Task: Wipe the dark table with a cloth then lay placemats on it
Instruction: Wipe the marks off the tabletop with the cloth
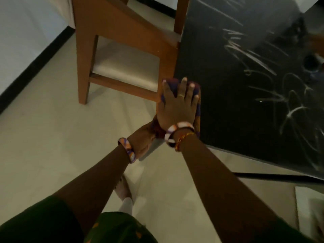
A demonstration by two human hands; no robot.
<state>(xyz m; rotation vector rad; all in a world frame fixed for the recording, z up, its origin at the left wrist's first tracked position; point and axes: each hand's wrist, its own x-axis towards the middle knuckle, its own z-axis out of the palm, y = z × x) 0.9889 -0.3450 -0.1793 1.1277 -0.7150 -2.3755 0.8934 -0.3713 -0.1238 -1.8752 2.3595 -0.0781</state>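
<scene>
Right hand (177,109) laid flat on cloth (197,95) at corner edge of dark worktop (245,85), fingers (183,86) straight and slightly spread, probably to press a wide patch of fabric down for wiping. Left hand (143,144) held just below the worktop edge, touching the hanging end of the cloth; fingers hidden, grip not determinable. Smear streaks (254,55) noted across worktop, chair (122,50) close alongside; no placemats seen, wiping judged unfinished.

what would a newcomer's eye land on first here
First, the right hand pressing a purple cloth flat at the near-left edge of the dark table, whose top shows pale wipe streaks. Beside it, the left hand sits just off the edge, below a wooden chair.
</scene>
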